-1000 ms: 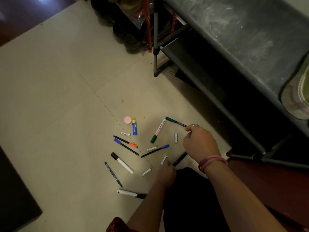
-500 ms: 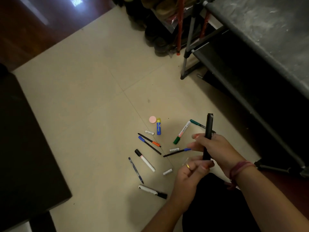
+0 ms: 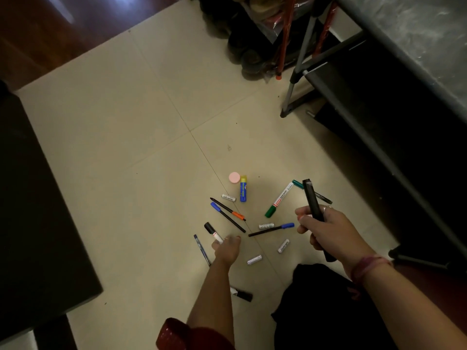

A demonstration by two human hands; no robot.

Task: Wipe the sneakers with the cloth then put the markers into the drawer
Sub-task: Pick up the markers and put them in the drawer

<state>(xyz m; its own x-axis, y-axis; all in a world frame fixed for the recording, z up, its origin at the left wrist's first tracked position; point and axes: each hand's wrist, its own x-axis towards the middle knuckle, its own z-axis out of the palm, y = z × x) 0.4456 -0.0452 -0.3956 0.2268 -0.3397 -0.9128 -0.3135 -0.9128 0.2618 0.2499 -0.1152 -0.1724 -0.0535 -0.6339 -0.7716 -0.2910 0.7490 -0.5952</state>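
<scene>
Markers scattered on floor (image 3: 106, 152), collecting stage of the task. Nearest: black-capped marker (image 3: 242, 294) partly under the left forearm. Left hand (image 3: 225, 249) has dropped from the black marker it steadied half a second ago down to the floor, fingers curled onto the white marker with black cap (image 3: 213, 231); looks like a grasp just starting, marker not yet lifted. Thin blue pen (image 3: 201, 249) just beside that hand. Right hand (image 3: 324, 229) clenched round a long black marker (image 3: 314, 204), held up off the floor, tilted; a second ago that hand was low among the markers, so one is now picked up. Small white caps or tubes (image 3: 254, 259) lie between the hands. Further out: blue-capped pens (image 3: 271, 229), orange-tipped pen (image 3: 227, 209), green marker (image 3: 280, 199), teal pen (image 3: 298, 184), blue glue stick (image 3: 243, 188), pink round lid (image 3: 234, 177). Rack (image 3: 379, 147) at far right. Drawer not identifiable in view; sneakers and cloth not clearly seen. Judgement: one marker in hand, second about to be taken, most still on the floor.
</scene>
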